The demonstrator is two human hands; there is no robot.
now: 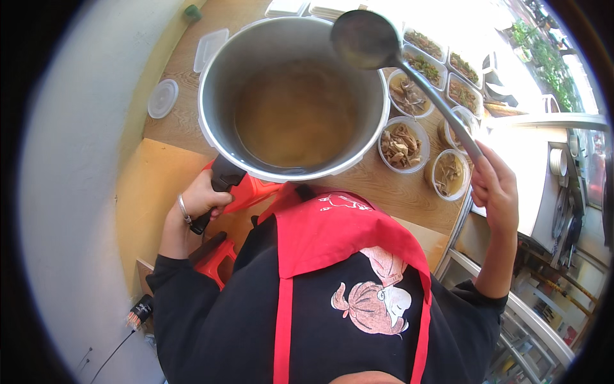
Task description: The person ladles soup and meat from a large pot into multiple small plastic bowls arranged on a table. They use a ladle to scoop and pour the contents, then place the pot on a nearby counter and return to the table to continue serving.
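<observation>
A large metal pot (218,96) stands before me, with cloudy brown broth (297,120) low inside it. My left hand (204,194) is closed around the pot's black handle (225,175). In my right hand (494,185) is the grey handle of a ladle, whose dark bowl (364,38) hangs over the pot's far right rim. To the right of the pot, round plastic tubs hold pieces of meat; one tub (403,145) is nearest the pot, and another tub (450,174) with liquid sits by my right hand.
Rectangular containers of chopped food (422,67) line the back right of the wooden table (355,192). A round lid (163,98) and a clear rectangular lid (210,48) lie at left. Red plastic stools (216,264) stand below the table. A wall (86,168) bounds the left side.
</observation>
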